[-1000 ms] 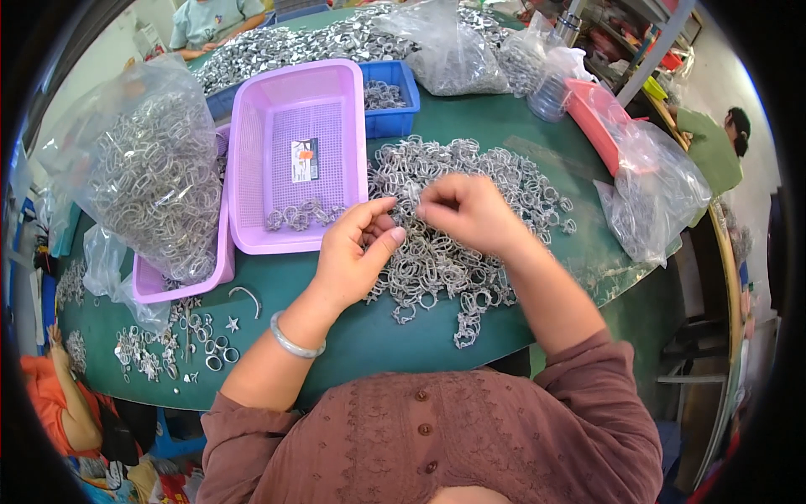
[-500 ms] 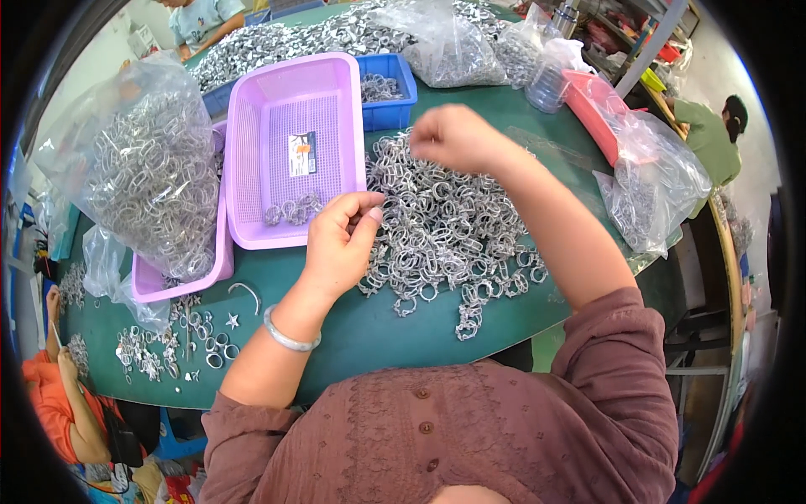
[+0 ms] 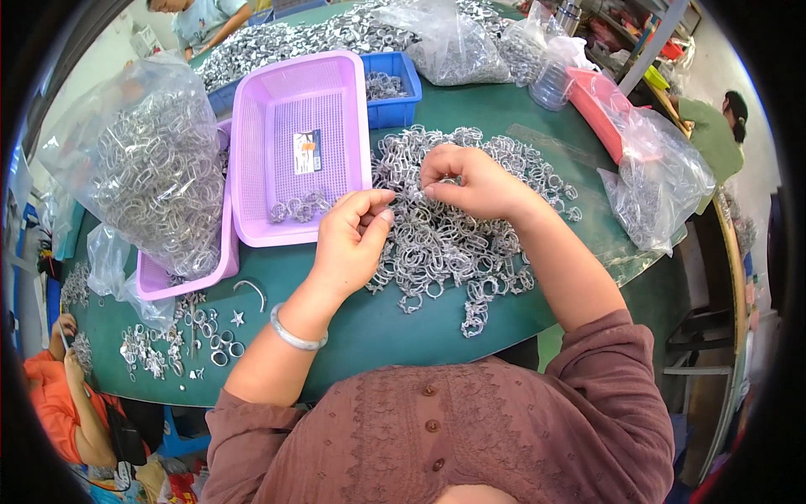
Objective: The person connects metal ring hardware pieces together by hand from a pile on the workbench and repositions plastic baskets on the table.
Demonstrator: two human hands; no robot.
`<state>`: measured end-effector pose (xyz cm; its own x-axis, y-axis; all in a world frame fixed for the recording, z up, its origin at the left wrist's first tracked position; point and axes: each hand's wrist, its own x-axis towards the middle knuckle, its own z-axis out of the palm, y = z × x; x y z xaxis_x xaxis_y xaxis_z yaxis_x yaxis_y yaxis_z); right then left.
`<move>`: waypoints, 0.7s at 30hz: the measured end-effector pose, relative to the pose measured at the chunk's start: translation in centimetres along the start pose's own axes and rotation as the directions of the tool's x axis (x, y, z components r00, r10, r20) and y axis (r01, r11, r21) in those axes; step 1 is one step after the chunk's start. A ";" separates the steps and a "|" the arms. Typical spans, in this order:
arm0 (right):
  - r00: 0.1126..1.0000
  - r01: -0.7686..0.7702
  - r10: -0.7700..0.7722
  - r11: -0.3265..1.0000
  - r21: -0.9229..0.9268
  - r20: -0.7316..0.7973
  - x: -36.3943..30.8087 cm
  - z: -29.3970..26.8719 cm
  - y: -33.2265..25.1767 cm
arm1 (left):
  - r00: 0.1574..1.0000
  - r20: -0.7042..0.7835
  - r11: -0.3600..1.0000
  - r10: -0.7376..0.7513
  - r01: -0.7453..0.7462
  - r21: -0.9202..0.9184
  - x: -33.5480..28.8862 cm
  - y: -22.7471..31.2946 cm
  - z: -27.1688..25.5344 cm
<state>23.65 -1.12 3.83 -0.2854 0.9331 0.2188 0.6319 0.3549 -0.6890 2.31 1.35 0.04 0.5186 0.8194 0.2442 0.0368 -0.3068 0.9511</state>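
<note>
A heap of silver-grey metal rings (image 3: 457,252) lies on the green tabletop in front of me. My left hand (image 3: 354,239) is at the heap's left edge, thumb and fingers closed together; what they hold, if anything, is hidden. Over the upper middle of the heap is my right hand (image 3: 474,181), its fingers curled in a pinch, and I cannot make out anything between them. Beside my left hand stands a lilac plastic basket (image 3: 243,168) with a few rings (image 3: 300,207) at its near end.
At left, a clear bag of rings (image 3: 155,176) rests in another lilac basket (image 3: 189,291). Loose rings and star pieces (image 3: 164,344) lie nearer. Behind are a blue bin (image 3: 395,113) and more metal parts (image 3: 302,46). A red tray (image 3: 592,105) and bag (image 3: 659,185) stand right. Other people sit around.
My right hand has come down and slightly right, nearer my left hand. The left hand stays at the heap's edge with its fingers closed. The whole view has shifted slightly.
</note>
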 end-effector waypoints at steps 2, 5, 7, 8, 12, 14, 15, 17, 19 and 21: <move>0.993 -0.104 0.092 0.973 0.204 0.068 -0.2 -0.3 -0.7 | 1.000 -0.007 1.000 0.014 -0.014 -0.009 -0.1 -0.2 0.1; 0.979 -0.196 0.146 0.870 0.453 0.144 -1.1 0.3 -0.9 | 0.996 0.056 0.995 0.071 -0.066 -0.074 -0.2 -0.2 0.4; 0.980 -0.190 0.121 0.810 0.555 0.158 -1.4 0.8 -1.2 | 0.982 0.142 0.989 0.123 -0.111 -0.095 -0.3 0.2 0.4; 0.977 -0.210 0.144 0.802 0.559 0.159 -1.6 0.9 -1.6 | 0.981 0.142 0.988 0.131 -0.116 -0.106 -0.3 0.1 0.6; 0.988 -0.148 0.093 0.812 0.564 0.124 -2.3 1.9 -1.1 | 0.982 0.155 0.988 0.104 -0.085 -0.126 -0.6 -0.3 0.9; 0.990 -0.139 0.098 0.813 0.565 0.103 -2.5 2.0 -1.2 | 0.984 0.157 0.989 0.086 -0.065 -0.133 -0.6 -0.5 1.0; 0.991 -0.133 0.104 0.814 0.565 0.083 -2.6 2.1 -1.3 | 0.984 0.158 0.989 0.082 -0.061 -0.132 -0.6 -0.7 1.0; 0.991 -0.134 0.113 0.798 0.587 0.073 -2.7 2.3 -1.4 | 0.990 0.143 0.956 -0.011 0.052 -0.289 -0.7 -0.8 1.2; 0.993 -0.083 0.120 0.787 0.612 -0.019 -3.1 2.6 -1.3 | 0.979 0.148 0.923 -0.137 0.181 -0.338 -0.4 -0.1 1.1; 0.997 -0.056 0.071 0.843 0.535 -0.008 -3.4 2.4 -1.1 | 0.952 0.155 0.872 -0.262 0.303 -0.384 -0.2 0.5 0.8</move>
<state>22.17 -4.81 2.15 -0.2335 0.9565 0.1749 0.1629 0.2158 -0.9627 2.91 0.67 0.30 0.6168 0.7858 -0.0462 -0.1391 0.1665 0.9762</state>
